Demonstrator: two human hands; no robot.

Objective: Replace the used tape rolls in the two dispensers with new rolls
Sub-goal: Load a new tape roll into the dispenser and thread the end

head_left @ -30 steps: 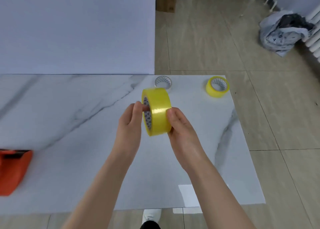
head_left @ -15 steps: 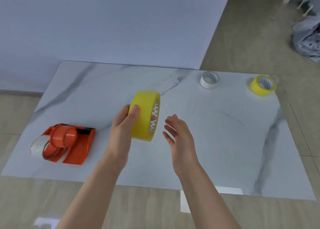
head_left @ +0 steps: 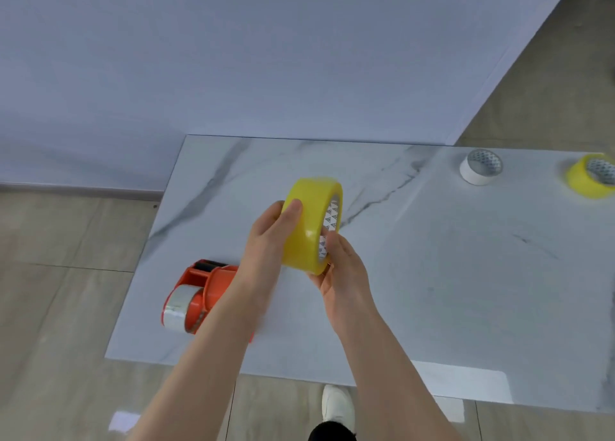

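A full yellow tape roll (head_left: 307,221) is held upright above the middle of the marble table (head_left: 449,274). My left hand (head_left: 269,234) grips its left side, thumb on the outer face. My right hand (head_left: 339,270) cups its lower right edge, fingers at the patterned core. An orange tape dispenser (head_left: 208,290) lies on the table at the left, partly hidden by my left forearm, with a nearly used clear roll (head_left: 178,304) on its hub. At the far right of the table lie a thin white roll (head_left: 481,167) and a second yellow roll (head_left: 590,179).
A pale blue backdrop board (head_left: 266,57) stands behind the table. Tiled floor (head_left: 66,274) surrounds the table on the left and front. My white shoe (head_left: 337,404) shows below the table's front edge.
My right hand, off the roll half a second ago, has closed back onto the yellow roll. The view has swung left, so the dispenser sits nearer the middle.
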